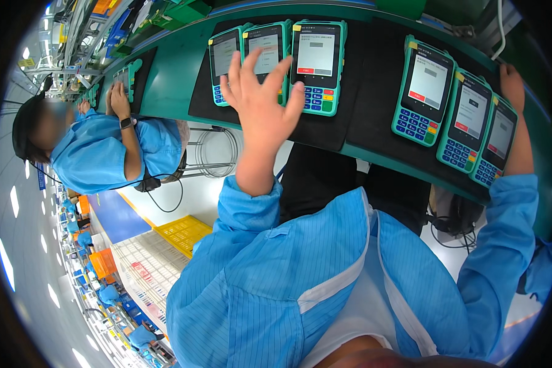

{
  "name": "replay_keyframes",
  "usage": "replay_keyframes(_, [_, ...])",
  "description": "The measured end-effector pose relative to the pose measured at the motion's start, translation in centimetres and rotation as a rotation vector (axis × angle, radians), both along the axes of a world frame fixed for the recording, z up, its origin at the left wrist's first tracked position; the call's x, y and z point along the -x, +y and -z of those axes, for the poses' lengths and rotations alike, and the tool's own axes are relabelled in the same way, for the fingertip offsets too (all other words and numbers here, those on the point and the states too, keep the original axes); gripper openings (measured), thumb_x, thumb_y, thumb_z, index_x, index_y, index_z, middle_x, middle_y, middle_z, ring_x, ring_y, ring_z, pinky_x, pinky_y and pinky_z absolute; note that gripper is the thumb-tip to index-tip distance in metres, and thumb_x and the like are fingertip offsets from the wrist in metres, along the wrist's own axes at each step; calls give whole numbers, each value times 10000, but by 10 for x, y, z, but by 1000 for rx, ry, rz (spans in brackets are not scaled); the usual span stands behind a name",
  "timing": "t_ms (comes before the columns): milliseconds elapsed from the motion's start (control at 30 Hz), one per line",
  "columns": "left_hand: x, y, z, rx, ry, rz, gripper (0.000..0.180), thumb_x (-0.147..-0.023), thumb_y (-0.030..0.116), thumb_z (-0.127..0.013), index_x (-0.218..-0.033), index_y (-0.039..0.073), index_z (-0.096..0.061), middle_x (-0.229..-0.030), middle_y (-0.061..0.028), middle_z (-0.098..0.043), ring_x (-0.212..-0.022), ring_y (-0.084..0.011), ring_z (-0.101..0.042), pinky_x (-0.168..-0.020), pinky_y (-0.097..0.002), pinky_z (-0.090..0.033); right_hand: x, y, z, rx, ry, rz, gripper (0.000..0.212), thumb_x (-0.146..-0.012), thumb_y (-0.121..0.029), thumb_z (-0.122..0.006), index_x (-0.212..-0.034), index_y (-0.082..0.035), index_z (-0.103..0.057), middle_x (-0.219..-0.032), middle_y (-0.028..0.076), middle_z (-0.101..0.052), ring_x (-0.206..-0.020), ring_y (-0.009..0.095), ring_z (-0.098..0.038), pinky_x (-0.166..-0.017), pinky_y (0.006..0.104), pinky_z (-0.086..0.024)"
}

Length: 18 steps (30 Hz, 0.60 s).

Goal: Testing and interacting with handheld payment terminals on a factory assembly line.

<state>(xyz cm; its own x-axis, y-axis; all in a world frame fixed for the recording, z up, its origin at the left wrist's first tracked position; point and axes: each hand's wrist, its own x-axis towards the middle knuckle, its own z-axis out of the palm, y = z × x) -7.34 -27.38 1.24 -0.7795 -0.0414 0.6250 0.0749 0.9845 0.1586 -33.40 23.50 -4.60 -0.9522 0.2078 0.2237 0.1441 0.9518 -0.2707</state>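
Observation:
Three payment terminals with green-teal casings lie side by side on the left black mat. My left hand (260, 101) hovers over them with its fingers spread, holding nothing. It partly covers the middle terminal (265, 37); beside that are the left terminal (226, 46) and the right one (316, 52). On the right mat rest three more: one nearest the middle (424, 83), a second (469, 119), and the outermost (500, 135). My right hand (512, 86) is at the far side of that outermost terminal, its fingers mostly hidden. All six screens are lit.
A green workbench (172, 80) carries the black mats (374, 67). A white cable (500, 30) hangs at the back right. To the left, a co-worker in blue (98, 153) sits at the same bench, hands by another device. A yellow crate (184, 235) stands on the floor.

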Motion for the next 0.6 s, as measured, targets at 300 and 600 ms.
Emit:
replay_keyframes(300, [21,-27,3,38,-26,-188,338,-821,367,-637,-1111,204,-697,-1348,-176,-448,-1375,-409,-258,-1065,-662,-134,-1,-3,-2,1,-7,11,453,-972,-371,-380,-1179,-25,-587,-1192,250,-593,-1127,398,-555,-952,440,-437])
replay_keyframes(600, [21,11,-6,27,2,61,366,-768,363,-679,-1099,207,-698,-1351,-174,-448,-1365,-410,-267,-1064,-654,-125,2,1,0,-3,-12,-3,455,-967,-374,-383,-1175,-27,-591,-1171,259,-598,-1110,406,-562,-939,446,-440])
